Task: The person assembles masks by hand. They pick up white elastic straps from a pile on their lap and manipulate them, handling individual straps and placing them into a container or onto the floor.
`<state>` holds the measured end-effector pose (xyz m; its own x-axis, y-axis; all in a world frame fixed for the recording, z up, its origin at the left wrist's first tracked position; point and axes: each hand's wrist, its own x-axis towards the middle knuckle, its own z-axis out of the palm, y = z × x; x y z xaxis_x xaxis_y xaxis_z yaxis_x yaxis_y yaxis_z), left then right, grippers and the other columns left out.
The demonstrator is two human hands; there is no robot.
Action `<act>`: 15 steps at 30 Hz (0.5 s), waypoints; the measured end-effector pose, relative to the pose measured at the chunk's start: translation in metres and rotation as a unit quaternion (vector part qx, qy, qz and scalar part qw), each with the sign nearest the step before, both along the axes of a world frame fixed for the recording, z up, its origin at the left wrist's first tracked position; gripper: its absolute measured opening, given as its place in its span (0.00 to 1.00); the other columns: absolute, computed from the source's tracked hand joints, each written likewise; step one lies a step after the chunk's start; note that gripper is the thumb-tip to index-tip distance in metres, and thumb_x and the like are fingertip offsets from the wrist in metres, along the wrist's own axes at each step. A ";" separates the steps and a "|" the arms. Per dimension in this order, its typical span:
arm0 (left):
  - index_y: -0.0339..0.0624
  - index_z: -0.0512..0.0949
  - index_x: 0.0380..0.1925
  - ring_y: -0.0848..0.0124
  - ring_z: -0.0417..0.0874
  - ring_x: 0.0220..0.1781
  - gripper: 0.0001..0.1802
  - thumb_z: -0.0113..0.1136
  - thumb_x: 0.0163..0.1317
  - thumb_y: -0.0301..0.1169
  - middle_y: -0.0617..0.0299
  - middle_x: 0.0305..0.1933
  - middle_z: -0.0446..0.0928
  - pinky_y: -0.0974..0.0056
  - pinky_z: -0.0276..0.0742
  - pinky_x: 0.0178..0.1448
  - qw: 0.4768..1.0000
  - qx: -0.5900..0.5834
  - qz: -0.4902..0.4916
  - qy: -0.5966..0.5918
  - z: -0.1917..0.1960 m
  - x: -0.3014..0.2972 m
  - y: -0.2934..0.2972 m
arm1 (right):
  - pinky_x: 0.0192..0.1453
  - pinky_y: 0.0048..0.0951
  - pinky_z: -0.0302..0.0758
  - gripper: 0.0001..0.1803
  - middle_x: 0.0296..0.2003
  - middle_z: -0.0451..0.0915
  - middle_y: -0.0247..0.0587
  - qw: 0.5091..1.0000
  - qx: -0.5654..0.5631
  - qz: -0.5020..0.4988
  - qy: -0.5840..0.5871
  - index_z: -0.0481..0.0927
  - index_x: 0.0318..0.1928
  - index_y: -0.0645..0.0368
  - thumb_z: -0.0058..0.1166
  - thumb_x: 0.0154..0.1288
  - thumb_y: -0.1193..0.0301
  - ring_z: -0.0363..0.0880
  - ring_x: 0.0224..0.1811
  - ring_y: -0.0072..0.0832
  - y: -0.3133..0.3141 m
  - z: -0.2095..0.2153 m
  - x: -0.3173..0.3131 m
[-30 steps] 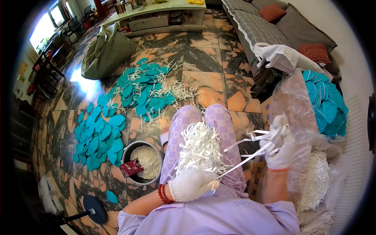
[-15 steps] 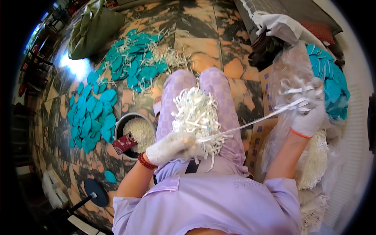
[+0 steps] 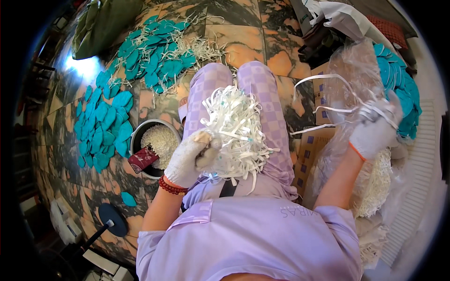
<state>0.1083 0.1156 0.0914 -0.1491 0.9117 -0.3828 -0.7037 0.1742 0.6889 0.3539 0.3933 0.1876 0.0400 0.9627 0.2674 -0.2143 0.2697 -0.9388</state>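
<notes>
Head view: the gloved left hand [image 3: 192, 157] rests clenched against a heap of white straps [image 3: 236, 129] piled on the lap. The gloved right hand [image 3: 375, 131], raised to the right, keeps its grip closed on several loose white straps [image 3: 323, 93] beside a clear plastic bag [image 3: 351, 70]. A metal bowl [image 3: 140, 140] sits on the floor [image 3: 239, 42] near teal pieces [image 3: 101, 124].

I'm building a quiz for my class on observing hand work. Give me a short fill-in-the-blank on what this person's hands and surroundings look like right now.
1. Both hands wear white ____.
2. The left hand rests on a heap of white strips lying on the person's ____.
3. The raised right hand grips several long white ____.
4. The teal pieces on the floor lie beside a round metal ____.

Missing words: gloves; lap; strips; bowl
</notes>
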 end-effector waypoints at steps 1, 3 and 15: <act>0.41 0.70 0.36 0.85 0.52 0.15 0.19 0.52 0.72 0.47 0.74 0.20 0.59 0.75 0.47 0.18 1.000 -0.001 -0.002 -0.002 -0.001 0.000 0.001 | 0.20 0.17 0.62 0.13 0.25 0.73 0.32 0.996 -0.021 0.026 -0.080 0.76 0.53 0.60 0.47 0.74 0.69 0.64 0.18 0.15 -0.001 -0.008 -0.001; 0.38 0.72 0.40 0.85 0.51 0.15 0.17 0.49 0.75 0.43 0.74 0.21 0.59 0.75 0.47 0.18 0.999 -0.025 0.019 -0.039 -0.001 0.001 0.001 | 0.22 0.19 0.66 0.14 0.27 0.75 0.33 0.953 0.026 0.092 -0.288 0.76 0.55 0.57 0.49 0.72 0.71 0.67 0.19 0.17 -0.021 -0.032 -0.031; 0.37 0.81 0.47 0.84 0.53 0.20 0.19 0.47 0.75 0.41 0.76 0.22 0.60 0.74 0.47 0.25 0.991 -0.057 -0.012 0.118 0.017 0.004 0.015 | 0.41 0.36 0.81 0.19 0.38 0.85 0.43 0.653 0.288 0.323 -0.622 0.83 0.54 0.49 0.58 0.61 0.74 0.84 0.37 0.43 -0.049 -0.123 -0.085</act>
